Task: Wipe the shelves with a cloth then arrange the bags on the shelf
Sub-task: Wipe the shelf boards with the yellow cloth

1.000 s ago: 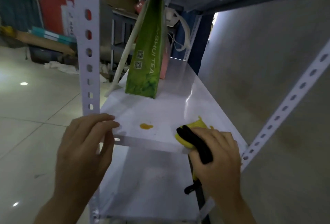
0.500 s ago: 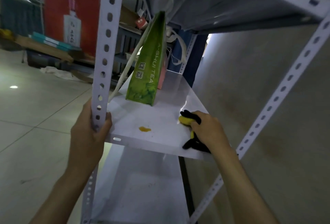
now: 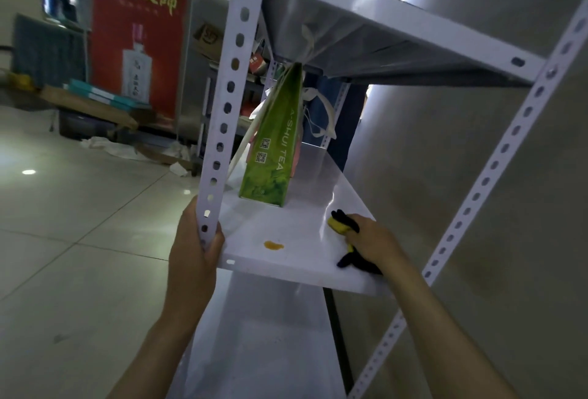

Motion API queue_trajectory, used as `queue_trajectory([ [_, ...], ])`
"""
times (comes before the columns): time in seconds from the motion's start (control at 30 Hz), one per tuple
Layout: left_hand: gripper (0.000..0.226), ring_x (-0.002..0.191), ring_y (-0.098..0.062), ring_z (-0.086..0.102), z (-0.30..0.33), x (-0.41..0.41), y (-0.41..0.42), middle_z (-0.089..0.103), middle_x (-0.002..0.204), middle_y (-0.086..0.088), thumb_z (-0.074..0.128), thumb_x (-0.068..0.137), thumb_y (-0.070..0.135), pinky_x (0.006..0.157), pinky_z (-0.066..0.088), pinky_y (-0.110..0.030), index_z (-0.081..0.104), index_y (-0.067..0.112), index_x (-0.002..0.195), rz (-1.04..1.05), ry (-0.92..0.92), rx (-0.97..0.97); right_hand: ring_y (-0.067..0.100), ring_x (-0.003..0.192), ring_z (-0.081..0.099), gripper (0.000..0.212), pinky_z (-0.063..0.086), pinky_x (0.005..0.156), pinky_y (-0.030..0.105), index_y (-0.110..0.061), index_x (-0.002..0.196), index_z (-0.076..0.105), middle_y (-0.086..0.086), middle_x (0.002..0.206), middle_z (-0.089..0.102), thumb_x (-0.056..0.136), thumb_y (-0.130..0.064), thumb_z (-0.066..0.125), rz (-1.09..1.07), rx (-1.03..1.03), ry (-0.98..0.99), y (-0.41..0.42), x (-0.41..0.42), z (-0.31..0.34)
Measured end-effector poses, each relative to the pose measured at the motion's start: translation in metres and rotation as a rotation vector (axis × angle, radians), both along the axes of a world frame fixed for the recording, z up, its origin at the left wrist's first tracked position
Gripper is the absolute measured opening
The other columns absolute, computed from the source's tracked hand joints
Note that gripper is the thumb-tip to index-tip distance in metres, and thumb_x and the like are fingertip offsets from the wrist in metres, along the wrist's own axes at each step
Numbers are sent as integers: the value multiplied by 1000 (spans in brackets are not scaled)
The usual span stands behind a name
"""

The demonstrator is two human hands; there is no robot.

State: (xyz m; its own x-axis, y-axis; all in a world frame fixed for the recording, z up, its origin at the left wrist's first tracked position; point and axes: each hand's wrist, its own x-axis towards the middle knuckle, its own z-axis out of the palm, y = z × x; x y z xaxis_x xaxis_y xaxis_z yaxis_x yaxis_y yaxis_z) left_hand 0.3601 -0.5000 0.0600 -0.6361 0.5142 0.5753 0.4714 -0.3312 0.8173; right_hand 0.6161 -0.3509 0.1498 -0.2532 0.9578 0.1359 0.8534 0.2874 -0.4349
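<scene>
- Currently, head view only: white metal shelf (image 3: 302,239) in a perforated-post rack, pale wall on the right, glossy tiled floor (image 3: 79,223) on the left.
- Room background: red poster (image 3: 140,32), flattened cardboard and teal boxes at its foot, steel cabinet beside it.
- Shelf boards visible: three — upper shelf (image 3: 397,16), the middle one, lower shelf (image 3: 270,335).
- Middle shelf carries one orange stain (image 3: 273,245) near the front edge, between the two hands.
- Containers: one green bag (image 3: 273,150) marked "A-SHUI TEA", upright further back on the middle shelf, white handles up; contents not visible. Something pink just behind it, can't tell what.
- left hand (image 3: 194,252): fingers wrapped round the front post (image 3: 229,102) at shelf level.
- right hand (image 3: 372,242): clamped on one yellow-and-black cloth (image 3: 342,225), pressed on the middle shelf, right of the stain, not touching it.
</scene>
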Motion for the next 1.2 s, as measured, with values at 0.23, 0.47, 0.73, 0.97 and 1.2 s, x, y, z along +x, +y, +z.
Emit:
queue_trajectory([
  [0.23, 46, 87, -26, 63, -6, 1, 3, 61, 110, -7, 59, 98, 15, 64, 44, -22, 42, 17, 141, 20, 13, 9, 26, 97, 66, 61, 44, 77, 34, -42, 136, 56, 0, 115, 73, 84, -62, 31, 31, 51, -38, -2, -7, -5],
  [0.47, 52, 96, -28, 61, -5, 1, 5, 60, 119, -12, 59, 98, 14, 74, 48, -31, 39, 14, 146, 36, 21, 14, 4, 91, 62, 44, 45, 71, 18, -54, 141, 49, -27, 112, 62, 102, -32, 52, 252, 269, -33, -68, 10, -24],
  [0.73, 51, 97, -31, 64, -8, 1, 6, 60, 117, -9, 58, 97, 22, 73, 52, -33, 40, 18, 144, 21, -20, 14, 23, 87, 73, 61, 53, 87, 38, -42, 130, 52, -2, 102, 75, 89, -82, 31, -2, -46, -14, 44, 3, -3],
  [0.97, 68, 101, -32, 64, -1, 7, 0, 61, 121, -11, 47, 86, 50, 78, 49, -33, 42, 14, 144, 14, -39, 47, 18, 62, 75, 57, 48, 72, 31, -46, 126, 54, -6, 97, 73, 90, -83, 30, 45, -58, 19, 35, -21, 1],
  [1.2, 52, 107, -25, 62, -2, 5, -3, 59, 125, -6, 53, 97, 33, 79, 48, -26, 39, 18, 145, -10, -40, 19, 26, 127, 59, 43, 46, 103, 37, -43, 147, 43, -8, 149, 56, 104, -45, 46, 349, 146, -163, -43, -51, -10],
])
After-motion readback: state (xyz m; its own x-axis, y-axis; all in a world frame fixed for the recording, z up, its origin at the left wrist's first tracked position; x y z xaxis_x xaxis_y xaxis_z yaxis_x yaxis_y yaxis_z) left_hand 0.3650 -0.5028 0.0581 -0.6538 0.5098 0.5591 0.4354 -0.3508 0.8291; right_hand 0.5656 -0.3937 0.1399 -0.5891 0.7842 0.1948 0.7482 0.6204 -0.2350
